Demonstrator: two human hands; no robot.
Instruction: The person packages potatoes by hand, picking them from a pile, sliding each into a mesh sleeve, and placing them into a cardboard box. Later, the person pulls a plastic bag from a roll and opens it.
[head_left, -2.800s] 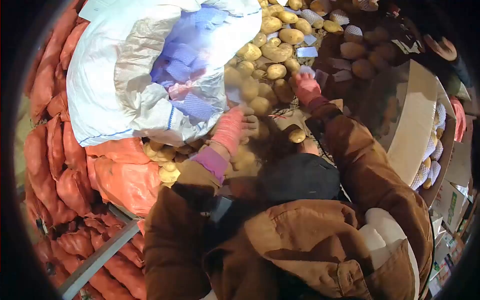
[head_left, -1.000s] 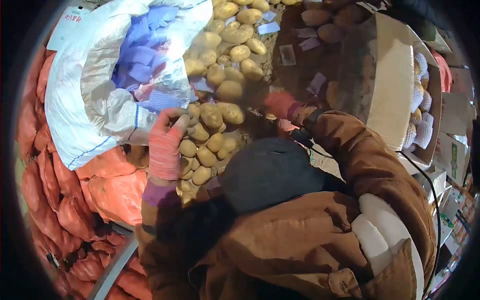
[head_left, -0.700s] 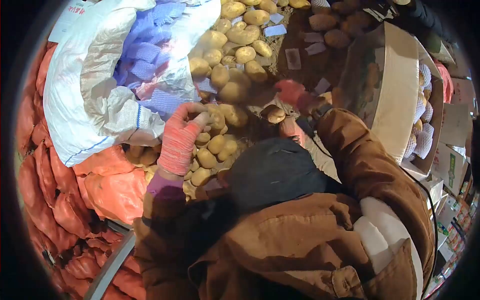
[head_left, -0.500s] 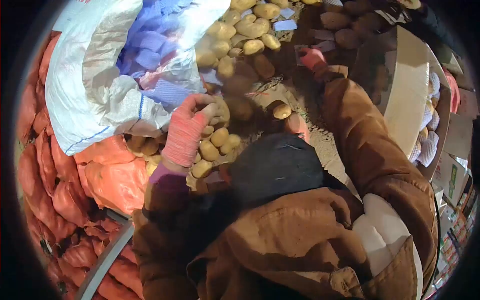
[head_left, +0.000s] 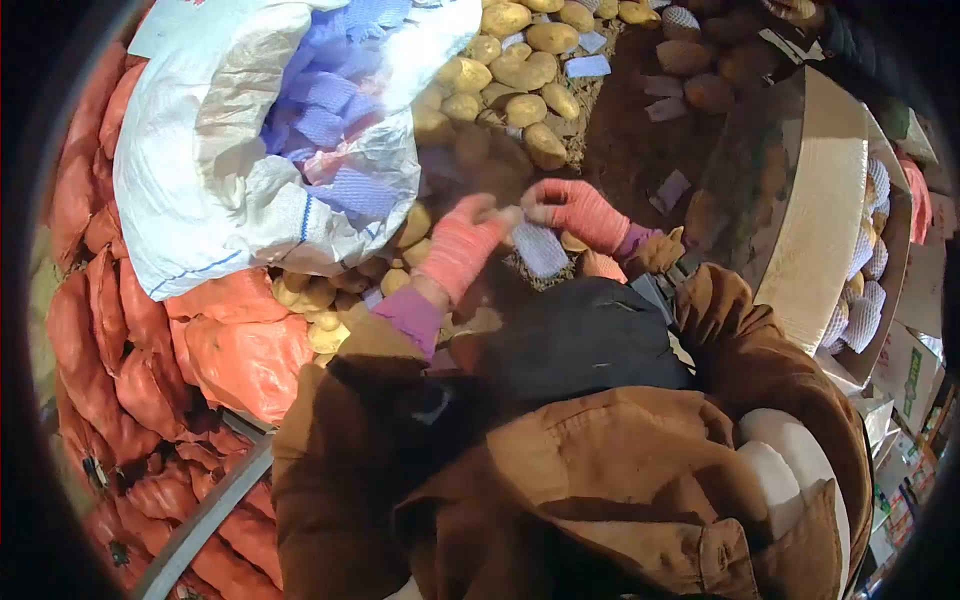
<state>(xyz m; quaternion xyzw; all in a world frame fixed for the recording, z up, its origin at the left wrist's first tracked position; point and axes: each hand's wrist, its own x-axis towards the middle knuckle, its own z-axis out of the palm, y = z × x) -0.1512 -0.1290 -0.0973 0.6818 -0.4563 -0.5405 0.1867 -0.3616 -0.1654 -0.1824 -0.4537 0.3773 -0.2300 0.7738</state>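
Foam netting (head_left: 540, 250) hung beneath the curled left hand (head_left: 465, 240) and right hand (head_left: 580, 213) (whose pinch held it, one couldn't tell), where loose fingertips risked dropping it.

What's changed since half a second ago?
The right hand has drawn back from the dirt toward the left hand; a foam sleeve now hangs where they come together, which hand grips it unclear. The white sack and cardboard box stayed put.

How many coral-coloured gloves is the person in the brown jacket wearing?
2: one on the left hand, one on the right hand, both close to the pale foam sleeve. Neither is hidden, though the fingertips are blurred.
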